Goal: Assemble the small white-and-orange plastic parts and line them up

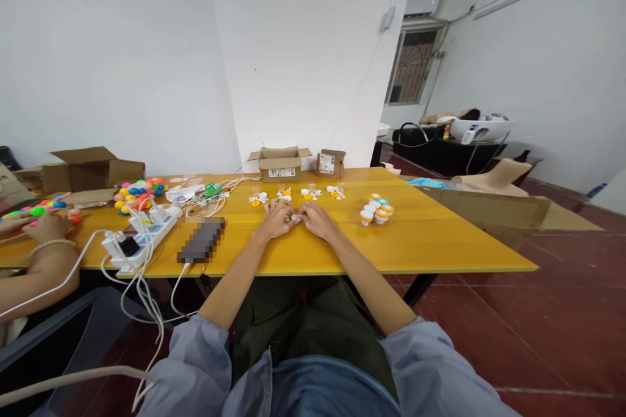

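Observation:
My left hand (276,220) and my right hand (315,221) meet over the middle of the yellow table (313,259). Their fingers are closed around a small whitish plastic piece (295,217), too small to make out fully. Just beyond the hands runs a row of small parts: clear cups (280,187), orange discs (308,196) and white pieces (263,197). Right of my right hand stands a cluster of small round containers (376,210) with white, orange and blue tops.
Two cardboard boxes, an open one (280,164) and a smaller one (330,163), stand at the back. On the left lie a pixelated dark device (201,241), a power strip (147,238) with cables and colourful balls (139,194). Another person's hand (49,228) is at far left.

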A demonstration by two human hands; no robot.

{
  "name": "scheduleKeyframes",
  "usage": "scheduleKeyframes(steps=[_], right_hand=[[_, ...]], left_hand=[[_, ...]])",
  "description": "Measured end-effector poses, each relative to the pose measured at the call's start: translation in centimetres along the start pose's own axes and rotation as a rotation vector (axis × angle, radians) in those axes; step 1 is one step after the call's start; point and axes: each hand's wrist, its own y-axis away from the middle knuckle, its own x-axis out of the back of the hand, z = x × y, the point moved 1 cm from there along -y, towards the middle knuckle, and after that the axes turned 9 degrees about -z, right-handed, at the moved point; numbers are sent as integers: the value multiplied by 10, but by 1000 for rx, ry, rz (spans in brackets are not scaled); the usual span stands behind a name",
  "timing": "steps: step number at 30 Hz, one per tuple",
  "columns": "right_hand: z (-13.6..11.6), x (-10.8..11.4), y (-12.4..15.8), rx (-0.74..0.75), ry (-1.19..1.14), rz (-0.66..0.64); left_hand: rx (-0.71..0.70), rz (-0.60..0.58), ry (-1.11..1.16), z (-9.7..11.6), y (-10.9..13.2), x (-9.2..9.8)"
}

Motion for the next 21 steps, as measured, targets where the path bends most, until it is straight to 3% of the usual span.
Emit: scheduleKeyframes(steps=[21], right_hand=[[-4, 2, 0, 4, -4, -8]], left_hand=[[9, -7, -8, 2, 0, 2]])
